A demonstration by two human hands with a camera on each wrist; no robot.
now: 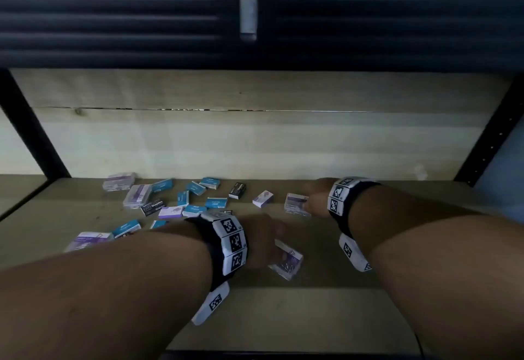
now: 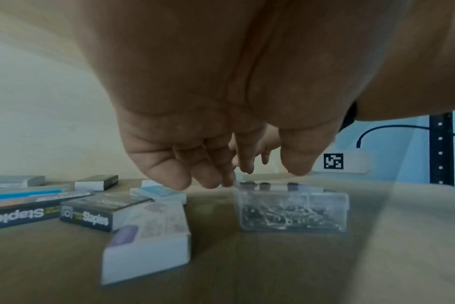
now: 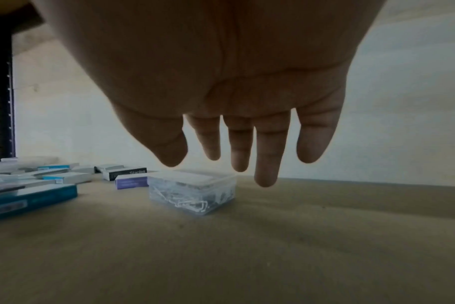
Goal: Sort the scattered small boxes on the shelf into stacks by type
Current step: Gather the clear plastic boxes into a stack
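Two clear plastic boxes of paper clips lie on the wooden shelf [image 1: 283, 317]. The nearer clear box [image 1: 287, 261] [image 2: 294, 207] sits under my left hand [image 1: 266, 243] [image 2: 252, 176], whose fingers point down and reach its lid edge without closing round it. The farther clear box [image 1: 296, 203] [image 3: 192, 191] lies just below my right hand [image 1: 314, 198] [image 3: 221, 164], which hovers with spread, straight fingers and holds nothing. Blue boxes [image 1: 217, 202], black staples boxes [image 1: 237, 190] [image 2: 91, 216] and purple-white boxes [image 1: 263, 198] [image 2: 148, 242] lie scattered to the left.
More clear boxes [image 1: 138, 195] lie at the far left of the scatter. The pale back wall [image 1: 255, 144] closes the shelf behind. Black uprights [image 1: 31, 132] [image 1: 487, 144] stand at both sides. Bare wood shows on the right half and front.
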